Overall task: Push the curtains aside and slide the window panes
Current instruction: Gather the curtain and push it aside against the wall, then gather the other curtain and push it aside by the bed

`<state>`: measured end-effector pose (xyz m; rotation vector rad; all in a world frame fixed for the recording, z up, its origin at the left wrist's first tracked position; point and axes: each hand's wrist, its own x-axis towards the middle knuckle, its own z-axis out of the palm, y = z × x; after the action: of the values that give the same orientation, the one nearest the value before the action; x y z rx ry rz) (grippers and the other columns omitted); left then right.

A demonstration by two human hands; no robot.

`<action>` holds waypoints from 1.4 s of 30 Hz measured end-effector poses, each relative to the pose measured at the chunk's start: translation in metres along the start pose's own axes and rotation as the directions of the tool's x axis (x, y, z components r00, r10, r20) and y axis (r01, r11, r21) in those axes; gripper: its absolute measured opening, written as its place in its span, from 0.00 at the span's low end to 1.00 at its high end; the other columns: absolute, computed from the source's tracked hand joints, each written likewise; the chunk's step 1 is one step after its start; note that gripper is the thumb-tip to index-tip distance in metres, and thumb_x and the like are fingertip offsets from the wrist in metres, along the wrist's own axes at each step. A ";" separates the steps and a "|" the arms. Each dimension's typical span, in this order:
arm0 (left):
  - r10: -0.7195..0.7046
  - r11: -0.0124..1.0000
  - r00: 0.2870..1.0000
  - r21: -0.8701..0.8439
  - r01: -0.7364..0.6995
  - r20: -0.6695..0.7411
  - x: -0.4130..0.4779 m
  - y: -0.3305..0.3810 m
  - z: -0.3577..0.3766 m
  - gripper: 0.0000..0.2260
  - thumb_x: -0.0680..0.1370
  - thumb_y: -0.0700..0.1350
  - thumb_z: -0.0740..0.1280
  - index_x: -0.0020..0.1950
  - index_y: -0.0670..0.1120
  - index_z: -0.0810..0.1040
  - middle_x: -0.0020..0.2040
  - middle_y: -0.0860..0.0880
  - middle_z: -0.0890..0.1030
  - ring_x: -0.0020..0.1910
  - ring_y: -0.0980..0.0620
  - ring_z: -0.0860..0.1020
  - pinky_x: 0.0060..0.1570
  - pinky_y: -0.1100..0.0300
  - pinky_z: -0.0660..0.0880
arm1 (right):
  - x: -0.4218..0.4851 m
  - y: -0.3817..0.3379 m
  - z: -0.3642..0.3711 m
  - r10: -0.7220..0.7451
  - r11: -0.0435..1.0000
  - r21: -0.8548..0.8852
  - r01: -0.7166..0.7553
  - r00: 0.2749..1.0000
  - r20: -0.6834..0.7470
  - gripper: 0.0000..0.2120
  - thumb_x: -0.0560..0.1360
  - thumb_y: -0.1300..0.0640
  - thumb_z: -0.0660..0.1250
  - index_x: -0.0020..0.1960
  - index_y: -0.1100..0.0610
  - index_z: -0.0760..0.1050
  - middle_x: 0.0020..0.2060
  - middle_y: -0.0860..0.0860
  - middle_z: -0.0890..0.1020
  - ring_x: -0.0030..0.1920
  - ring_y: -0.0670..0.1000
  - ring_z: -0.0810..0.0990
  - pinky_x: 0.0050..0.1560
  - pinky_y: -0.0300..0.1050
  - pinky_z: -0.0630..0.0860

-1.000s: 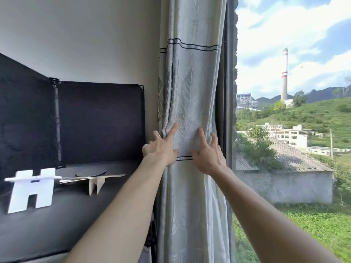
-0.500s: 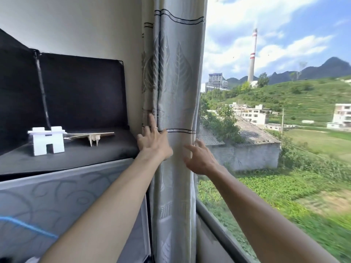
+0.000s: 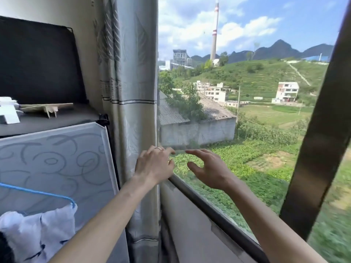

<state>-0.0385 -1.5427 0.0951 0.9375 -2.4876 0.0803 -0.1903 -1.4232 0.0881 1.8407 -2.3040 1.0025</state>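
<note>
A grey curtain [image 3: 131, 76] with a leaf pattern hangs bunched at the left edge of the window. The window pane [image 3: 237, 114] beside it shows fields and houses outside. A dark vertical pane frame [image 3: 321, 141] crosses the right side. My left hand [image 3: 153, 166], with a ring on one finger, is just right of the curtain's edge, fingers loosely curled, holding nothing. My right hand [image 3: 207, 168] is spread open in front of the glass, apart from the curtain. Both hands hover above the dark lower window rail [image 3: 214, 211].
A fabric wardrobe [image 3: 57, 168] with swirl patterns stands left of the curtain. On its dark top lie a wooden model plane [image 3: 47, 108] and a white foam piece [image 3: 7, 112]. A blue hanger [image 3: 38, 194] with a white garment hangs at lower left.
Both hands have left the curtain and dropped lower and right, toward the glass. The view has turned right and down, so more of the window and its right frame show.
</note>
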 end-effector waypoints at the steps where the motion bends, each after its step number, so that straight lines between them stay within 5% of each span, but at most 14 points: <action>1: 0.022 0.999 1.000 -0.038 -0.021 0.012 -0.010 0.011 0.003 0.16 0.79 0.54 0.60 0.66 0.57 0.75 0.60 0.51 0.82 0.62 0.48 0.76 0.56 0.50 0.72 | -0.021 0.003 -0.006 0.011 1.000 0.011 -0.011 1.000 -0.011 0.21 0.78 0.47 0.65 0.71 0.45 0.71 0.67 0.47 0.76 0.67 0.49 0.72 0.65 0.44 0.66; 10: 0.308 0.930 0.933 -0.265 -0.254 0.188 -0.094 0.153 0.024 0.14 0.79 0.57 0.60 0.64 0.62 0.75 0.57 0.58 0.81 0.58 0.51 0.79 0.48 0.53 0.75 | -0.229 0.035 -0.062 0.249 0.968 0.032 -0.247 0.962 -0.115 0.20 0.77 0.45 0.64 0.68 0.41 0.73 0.61 0.42 0.79 0.62 0.43 0.75 0.64 0.40 0.70; 16: 0.593 0.777 0.775 -0.408 -0.480 0.218 -0.166 0.280 0.035 0.12 0.79 0.57 0.59 0.61 0.61 0.76 0.55 0.60 0.81 0.53 0.53 0.80 0.43 0.56 0.77 | -0.388 0.056 -0.121 0.491 0.844 -0.096 -0.527 0.833 -0.255 0.19 0.77 0.43 0.63 0.67 0.41 0.73 0.62 0.40 0.78 0.65 0.43 0.73 0.67 0.43 0.69; 20: 0.757 0.623 0.624 -0.503 -0.599 0.195 -0.208 0.369 0.033 0.13 0.79 0.57 0.60 0.61 0.61 0.77 0.57 0.60 0.81 0.54 0.52 0.80 0.43 0.57 0.74 | -0.484 0.054 -0.165 0.640 0.660 -0.188 -0.728 0.675 -0.368 0.19 0.77 0.42 0.62 0.67 0.41 0.74 0.61 0.42 0.79 0.64 0.46 0.73 0.65 0.45 0.71; 24: 0.897 0.418 0.424 -0.550 -0.723 0.125 -0.258 0.454 0.016 0.13 0.78 0.55 0.60 0.61 0.60 0.78 0.56 0.57 0.82 0.54 0.51 0.80 0.41 0.58 0.71 | -0.584 0.031 -0.203 0.734 0.396 -0.184 -0.900 0.431 -0.525 0.17 0.77 0.43 0.62 0.66 0.41 0.75 0.61 0.42 0.79 0.63 0.48 0.74 0.62 0.49 0.73; 31: 0.991 0.104 0.137 -0.619 -0.778 -0.006 -0.349 0.570 -0.024 0.13 0.78 0.55 0.60 0.61 0.60 0.78 0.58 0.57 0.82 0.58 0.51 0.79 0.50 0.56 0.75 | -0.726 -0.042 -0.236 0.700 -0.052 -0.137 -0.989 0.062 -0.712 0.18 0.78 0.43 0.59 0.67 0.41 0.74 0.64 0.40 0.77 0.66 0.49 0.71 0.61 0.48 0.72; 35: 0.998 -0.038 -0.001 -0.674 -0.738 -0.055 -0.411 0.627 -0.055 0.13 0.78 0.55 0.61 0.60 0.61 0.78 0.57 0.58 0.82 0.58 0.51 0.79 0.51 0.55 0.76 | -0.792 -0.082 -0.254 0.648 -0.202 -0.077 -0.976 -0.074 -0.758 0.18 0.78 0.42 0.58 0.67 0.40 0.73 0.64 0.40 0.77 0.67 0.50 0.70 0.62 0.49 0.72; 42: 0.973 -0.219 -0.112 -0.639 -0.737 -0.204 -0.520 0.734 -0.106 0.13 0.76 0.55 0.61 0.60 0.61 0.78 0.57 0.57 0.81 0.58 0.52 0.78 0.52 0.54 0.77 | -0.907 -0.127 -0.305 0.526 -0.325 0.035 -0.945 -0.211 -0.824 0.17 0.78 0.41 0.59 0.66 0.38 0.74 0.63 0.37 0.76 0.65 0.48 0.70 0.62 0.48 0.70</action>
<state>-0.1226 -0.6430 0.0338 -1.5773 -2.5659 -0.4630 0.0848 -0.5000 0.0250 -0.9285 -2.5670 0.1862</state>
